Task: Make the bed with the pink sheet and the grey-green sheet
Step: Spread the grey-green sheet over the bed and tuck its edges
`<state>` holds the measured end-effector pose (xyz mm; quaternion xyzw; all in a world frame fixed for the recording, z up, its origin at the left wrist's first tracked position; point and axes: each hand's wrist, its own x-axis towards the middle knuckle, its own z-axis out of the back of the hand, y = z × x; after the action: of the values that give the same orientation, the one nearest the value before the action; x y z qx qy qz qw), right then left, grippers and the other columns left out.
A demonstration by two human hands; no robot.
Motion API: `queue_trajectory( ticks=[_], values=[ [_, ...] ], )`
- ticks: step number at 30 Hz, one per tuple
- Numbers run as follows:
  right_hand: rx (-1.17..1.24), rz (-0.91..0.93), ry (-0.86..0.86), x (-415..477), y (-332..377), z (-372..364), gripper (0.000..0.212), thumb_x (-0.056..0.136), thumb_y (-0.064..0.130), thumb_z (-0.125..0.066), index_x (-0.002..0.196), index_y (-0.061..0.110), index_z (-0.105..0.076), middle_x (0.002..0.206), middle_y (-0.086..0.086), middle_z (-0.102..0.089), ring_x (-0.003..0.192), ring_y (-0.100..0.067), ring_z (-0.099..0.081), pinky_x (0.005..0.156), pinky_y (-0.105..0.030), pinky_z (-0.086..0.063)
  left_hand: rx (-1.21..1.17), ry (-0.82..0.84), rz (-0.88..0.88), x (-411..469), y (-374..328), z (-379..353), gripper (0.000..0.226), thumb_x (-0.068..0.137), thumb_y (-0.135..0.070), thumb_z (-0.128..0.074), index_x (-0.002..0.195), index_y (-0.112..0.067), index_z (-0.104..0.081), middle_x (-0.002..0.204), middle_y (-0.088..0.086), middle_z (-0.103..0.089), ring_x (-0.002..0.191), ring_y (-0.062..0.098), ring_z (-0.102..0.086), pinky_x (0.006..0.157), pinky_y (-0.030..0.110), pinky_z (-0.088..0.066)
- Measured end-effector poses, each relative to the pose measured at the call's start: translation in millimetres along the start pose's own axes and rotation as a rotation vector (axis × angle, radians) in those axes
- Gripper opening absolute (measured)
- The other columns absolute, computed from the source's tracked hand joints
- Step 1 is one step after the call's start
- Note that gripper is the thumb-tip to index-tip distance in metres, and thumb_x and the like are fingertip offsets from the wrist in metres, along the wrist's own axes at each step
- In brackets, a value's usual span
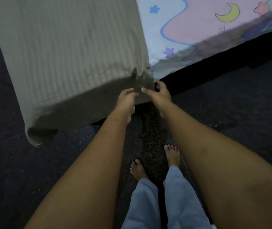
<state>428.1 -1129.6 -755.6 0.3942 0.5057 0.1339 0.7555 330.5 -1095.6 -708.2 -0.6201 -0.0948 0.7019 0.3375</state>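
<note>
Head view, looking down at a bed corner in dim light. On the left, the grey-green sheet (65, 55), ribbed with fine stripes, covers the near end of the bed (214, 58) and hangs over its edge toward the dark floor (231, 100), with its lower left corner drooping lowest. At centre, two bare forearms reach forward to the sheet's hanging right edge. The left hand (127, 98) has its fingers curled and pinches the fabric. Just beside it, the right hand (160, 95) grips the sheet's edge, thumb in front and fingers wrapped behind it. Below the hands are two bare feet (138, 169) and pale blue trousers (178, 195). To the right, the pink sheet (198, 25), printed with a yellow crescent moon, stars and wavy blue bands, lies spread over the mattress, partly tucked under the grey-green sheet.
</note>
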Motion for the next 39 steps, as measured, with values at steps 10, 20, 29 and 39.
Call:
queue_trajectory(
  ticks=[10, 20, 29, 39],
  values=[
    [-0.004, 0.049, 0.134, 12.7, 42.9, -29.9, 0.036, 0.078, 0.031, -0.075, 0.109, 0.015, -0.064, 0.106, -0.006, -0.068, 0.099, -0.023, -0.063, 0.088, -0.036, -0.052, -0.159, -0.092, 0.058, -3.0, -4.4, 26.8, 0.024, 0.097, -0.023, -0.049, 0.121, -0.021, -0.053, 0.113, -0.005, -0.053, 0.087, 0.009, -0.048, 0.08, 0.032, -0.046],
    [0.135, -0.248, 0.53, -8.1, 43.3, -23.1, 0.027, 0.085, 0.004, -0.065, 0.111, 0.003, -0.063, 0.093, -0.016, -0.071, 0.087, -0.029, -0.069, 0.078, -0.039, -0.058, -0.085, -0.297, -0.211, 16.2, 12.0, 18.9, 0.023, 0.092, -0.042, -0.054, 0.075, -0.028, -0.051, 0.093, 0.004, -0.058, 0.083, 0.018, -0.053, 0.076, 0.034, -0.044],
    [0.1, -0.112, 0.433, -25.6, 48.6, -30.6, 0.037, 0.075, -0.015, -0.041, 0.104, 0.0, -0.059, 0.092, -0.022, -0.061, 0.079, -0.029, -0.06, 0.068, -0.032, -0.05, 0.007, -0.585, -0.381, -2.0, 0.4, 16.7, 0.035, 0.097, -0.044, -0.043, 0.075, -0.018, -0.046, 0.079, 0.002, -0.059, 0.082, 0.023, -0.054, 0.072, 0.03, -0.036],
    [0.018, 0.12, 0.083, -18.5, 49.0, 40.6, 0.024, 0.072, 0.0, -0.047, 0.087, 0.008, -0.064, 0.095, -0.018, -0.065, 0.093, -0.028, -0.061, 0.081, -0.036, -0.05, 0.052, -0.284, -0.435, -28.6, -2.1, -29.2, 0.022, 0.094, -0.039, -0.05, 0.081, -0.026, -0.038, 0.071, 0.002, -0.056, 0.064, 0.027, -0.061, 0.059, 0.035, -0.048]
  ],
)
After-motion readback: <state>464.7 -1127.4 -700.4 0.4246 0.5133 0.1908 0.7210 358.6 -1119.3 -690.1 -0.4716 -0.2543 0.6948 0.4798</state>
